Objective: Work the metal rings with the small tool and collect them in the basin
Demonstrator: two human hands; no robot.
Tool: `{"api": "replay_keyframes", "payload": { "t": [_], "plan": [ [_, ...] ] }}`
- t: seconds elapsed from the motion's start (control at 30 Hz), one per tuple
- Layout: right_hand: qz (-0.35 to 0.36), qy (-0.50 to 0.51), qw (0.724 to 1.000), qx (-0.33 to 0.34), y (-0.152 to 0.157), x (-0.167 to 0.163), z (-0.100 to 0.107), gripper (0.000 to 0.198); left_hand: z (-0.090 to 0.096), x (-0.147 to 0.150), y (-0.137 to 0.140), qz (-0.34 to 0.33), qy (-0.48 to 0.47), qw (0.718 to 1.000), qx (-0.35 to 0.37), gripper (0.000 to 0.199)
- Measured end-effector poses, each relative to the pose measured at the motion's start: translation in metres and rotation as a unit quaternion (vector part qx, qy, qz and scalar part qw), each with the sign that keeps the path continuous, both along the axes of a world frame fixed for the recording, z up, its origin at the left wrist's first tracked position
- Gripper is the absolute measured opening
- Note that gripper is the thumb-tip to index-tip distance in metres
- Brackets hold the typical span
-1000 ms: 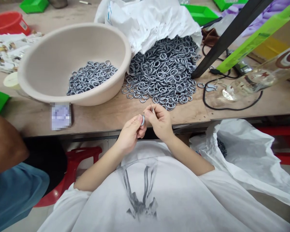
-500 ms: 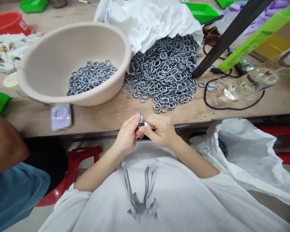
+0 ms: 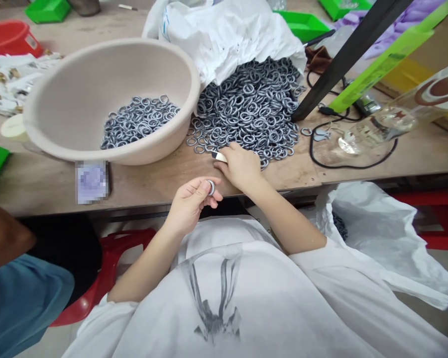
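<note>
A single grey ring (image 3: 211, 187) is pinched between the thumb and fingers of my left hand (image 3: 188, 204), just over the table's front edge. My right hand (image 3: 243, 168) reaches onto the front of a heap of grey rings (image 3: 250, 107), and its fingertips are partly hidden. Gripped in that hand is a small tool with a cream handle (image 3: 220, 157) and a dark flat tip pointing left; its exact kind is unclear. To the left stands a large beige basin (image 3: 97, 59) with many similar rings (image 3: 140, 122) at its bottom.
A white sack (image 3: 231, 35) lies open behind the heap. To the right are a black post (image 3: 343, 69), a cable (image 3: 353, 166) and a clear bottle (image 3: 399, 119). Another white sack (image 3: 381, 219) hangs below the table edge. A co-worker's arm (image 3: 7, 238) is at far left.
My hands, together half a second ago, have separated. The right one moved forward to the heap with the tool; the left stays near the edge holding the ring. The view shifted slightly.
</note>
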State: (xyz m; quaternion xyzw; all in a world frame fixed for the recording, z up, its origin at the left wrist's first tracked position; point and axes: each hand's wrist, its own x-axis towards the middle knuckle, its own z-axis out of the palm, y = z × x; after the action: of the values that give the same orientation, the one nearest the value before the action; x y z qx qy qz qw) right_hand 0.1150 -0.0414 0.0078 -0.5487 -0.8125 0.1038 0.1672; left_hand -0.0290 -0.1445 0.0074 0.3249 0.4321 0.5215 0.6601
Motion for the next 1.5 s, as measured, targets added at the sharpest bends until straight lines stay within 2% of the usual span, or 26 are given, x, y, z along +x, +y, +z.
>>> {"api": "replay_keyframes", "payload": {
  "t": [0.1,0.2,0.27,0.33,0.37,0.43,0.5,0.63,0.77,0.93,1.0,1.1,1.2,1.33,1.5],
  "plan": [
    [-0.006,-0.016,1.0,-0.014,0.005,-0.007,0.001,0.012,-0.002,-0.007,0.005,0.04,-0.011,0.999,-0.018,0.039],
    [0.037,0.102,0.992,-0.058,0.0,-0.002,0.006,0.013,-0.006,-0.011,0.009,0.089,-0.001,0.996,-0.011,0.033],
    [0.105,0.246,0.952,-0.147,-0.01,0.002,0.009,0.02,-0.009,-0.01,0.01,0.121,0.046,0.991,0.019,0.032],
    [0.152,0.373,0.885,-0.234,-0.022,0.004,0.011,0.026,-0.012,-0.008,0.011,0.129,0.117,0.983,0.061,0.033],
    [0.155,0.417,0.858,-0.257,-0.028,0.004,0.012,0.027,-0.012,-0.006,0.011,0.125,0.151,0.977,0.082,0.035],
    [0.139,0.463,0.836,-0.261,-0.039,0.002,0.01,0.03,-0.011,-0.002,0.01,0.115,0.194,0.968,0.113,0.041],
    [0.122,0.482,0.836,-0.233,-0.049,-0.001,0.006,0.031,-0.008,0.002,0.008,0.119,0.185,0.968,0.122,0.043],
    [0.132,0.495,0.844,-0.159,-0.062,-0.005,-0.001,0.034,-0.004,0.008,0.005,0.123,0.099,0.983,0.092,0.043],
    [0.149,0.466,0.867,-0.091,-0.064,-0.008,0.0,0.037,-0.004,0.013,0.0,0.126,0.085,0.985,0.082,0.043],
    [0.127,0.474,0.865,-0.108,-0.057,-0.003,0.001,0.039,0.005,0.016,-0.001,0.09,0.027,0.994,0.058,0.046],
    [0.135,0.445,0.881,-0.088,-0.057,0.002,0.002,0.041,0.009,0.017,-0.001,0.079,0.004,0.996,0.037,0.046],
    [0.188,0.36,0.913,-0.027,-0.063,0.009,0.008,0.047,0.012,0.019,0.0,0.086,-0.025,0.996,0.019,0.047],
    [0.212,0.301,0.93,0.014,-0.069,0.011,0.013,0.05,0.011,0.021,-0.001,0.092,-0.043,0.995,0.01,0.048],
    [0.214,0.286,0.934,0.019,-0.07,0.008,0.012,0.048,0.01,0.019,0.0,0.076,-0.051,0.996,0.009,0.049],
    [0.199,0.306,0.93,-0.036,-0.063,0.003,0.001,0.05,0.008,0.013,0.001,0.055,-0.051,0.997,-0.009,0.049]
  ]
}}
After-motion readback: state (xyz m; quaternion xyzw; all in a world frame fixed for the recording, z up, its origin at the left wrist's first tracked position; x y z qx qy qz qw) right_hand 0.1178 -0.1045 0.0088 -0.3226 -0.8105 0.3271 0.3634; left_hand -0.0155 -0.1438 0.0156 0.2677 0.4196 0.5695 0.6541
